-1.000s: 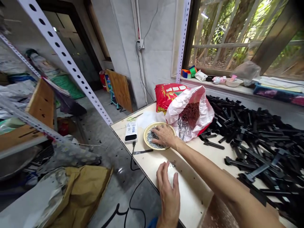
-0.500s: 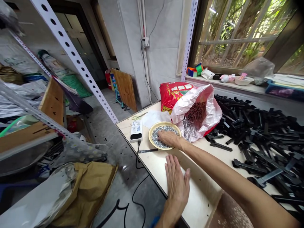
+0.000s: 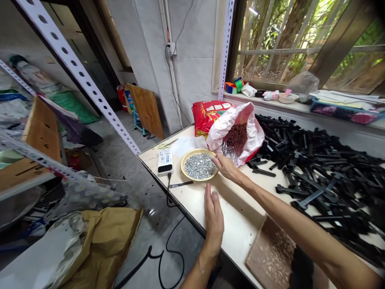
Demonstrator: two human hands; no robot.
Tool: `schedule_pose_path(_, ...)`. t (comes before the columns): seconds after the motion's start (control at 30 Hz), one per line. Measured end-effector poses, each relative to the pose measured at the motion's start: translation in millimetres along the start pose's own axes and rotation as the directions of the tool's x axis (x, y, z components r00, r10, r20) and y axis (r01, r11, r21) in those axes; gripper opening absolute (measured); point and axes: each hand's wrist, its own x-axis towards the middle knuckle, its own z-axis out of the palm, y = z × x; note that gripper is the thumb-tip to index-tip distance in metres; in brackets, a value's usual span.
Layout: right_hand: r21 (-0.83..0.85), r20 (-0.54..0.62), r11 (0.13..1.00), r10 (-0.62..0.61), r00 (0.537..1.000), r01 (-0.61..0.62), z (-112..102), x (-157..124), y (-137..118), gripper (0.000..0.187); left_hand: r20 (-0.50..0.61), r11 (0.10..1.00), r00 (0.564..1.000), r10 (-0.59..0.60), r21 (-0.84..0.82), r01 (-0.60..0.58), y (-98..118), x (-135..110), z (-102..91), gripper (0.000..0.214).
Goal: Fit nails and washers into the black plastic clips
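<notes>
A round cream-yellow bowl [image 3: 184, 175] holds a heap of small silvery metal pieces [image 3: 200, 165] on the light tabletop. My right hand [image 3: 227, 168] is at the bowl's right rim, fingers curled together; whatever they hold, if anything, is hidden. Just in front of the bowl, over the tabletop, my left hand [image 3: 214, 212] is held edge-on with fingers stretched out and nothing in it. A few tiny bright bits lie beside its fingers. Behind the bowl, a red and white sack [image 3: 215, 130] lies open, showing reddish-brown and silvery screws [image 3: 236, 138] inside.
Black bar-shaped parts [image 3: 313, 160] are heaped across the table's right side. A white power bank [image 3: 165, 162] with a black cable stands left of the bowl, near scissors [image 3: 168, 143] and a black strip [image 3: 181, 184]. A brown board [image 3: 267, 253] lies at the near side.
My right hand has come out of the metal pieces to the bowl's right rim. My left hand has turned edge-on. The view has shifted right.
</notes>
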Motion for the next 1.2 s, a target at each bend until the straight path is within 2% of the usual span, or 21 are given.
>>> schedule_pose_path(0.1, 0.058, -0.032, 0.983, 0.176, 0.984, -0.174, 7.9, -48.6, 6.2, 0.029, 0.016, 0.999, 1.0, -0.007, -0.047, 0.007, 1.6, 0.2, 5.4, 0.065)
schedule_pose_path(0.17, -0.028, 0.009, 0.962, 0.272, 0.962, -0.272, 18.2, -76.3, 1.8, 0.027, 0.032, 0.999, 0.999, 0.02, -0.028, -0.019, 1.3, 0.8, 9.4, 0.065)
schedule_pose_path(0.23, -0.178, 0.058, 0.938, 0.313, 0.948, -0.299, 28.3, -94.0, -8.1, 0.025, 0.039, 0.999, 0.998, 0.043, -0.006, -0.043, 0.2, 2.0, 12.0, 0.064)
schedule_pose_path(0.33, -0.359, 0.097, 0.906, 0.274, 0.957, -0.223, 38.1, -104.3, -24.7, 0.023, 0.023, 0.998, 0.997, 0.069, -0.013, -0.069, -2.9, 5.2, 12.1, 0.06)
schedule_pose_path(0.43, -0.4, 0.106, 0.901, 0.228, 0.968, -0.168, 39.4, -108.9, -34.2, 0.024, 0.008, 0.995, 0.997, 0.075, -0.063, -0.075, -6.5, 8.1, 9.7, 0.057)
schedule_pose_path(0.63, -0.236, 0.091, 0.962, 0.159, 0.983, -0.134, 16.7, -120.7, -21.9, 0.034, 0.005, 0.974, 0.998, 0.056, -0.218, -0.053, -5.2, 6.3, 8.8, 0.062)
schedule_pose_path(0.77, -0.129, 0.073, 0.989, 0.087, 0.994, -0.077, -1.1, -120.3, -1.0, 0.039, -0.084, 0.945, 0.995, 0.044, -0.319, -0.069, 0.1, 3.9, 9.9, 0.066)
schedule_pose_path(0.87, -0.129, 0.076, 0.991, 0.044, 0.996, -0.034, -2.6, -124.2, 5.8, 0.033, -0.131, 0.953, 0.989, 0.07, -0.285, -0.105, 0.9, 4.0, 9.5, 0.065)
schedule_pose_path(0.97, -0.147, 0.07, 0.989, -0.005, 0.998, 0.015, 3.2, -134.3, 2.0, 0.027, -0.078, 0.959, 0.994, 0.07, -0.269, -0.088, -1.3, 5.2, 8.7, 0.067)
schedule_pose_path(1.07, -0.232, 0.003, 0.971, -0.062, 0.998, 0.061, 6.7, -144.2, -3.7, 0.025, -0.017, 0.977, 0.997, 0.079, -0.196, -0.08, -2.0, 5.0, 8.7, 0.068)
schedule_pose_path(1.13, -0.306, -0.06, 0.95, -0.092, 0.994, 0.069, 5.0, -148.0, -5.0, 0.026, -0.027, 0.988, 0.991, 0.131, -0.08, -0.132, 2.0, 2.8, 10.5, 0.064)
schedule_pose_path(1.2, -0.354, -0.106, 0.933, -0.103, 0.989, 0.059, 0.6, -148.9, -3.6, 0.027, -0.046, 0.972, 0.971, 0.235, 0.021, -0.234, 11.1, -0.4, 15.7, 0.058)
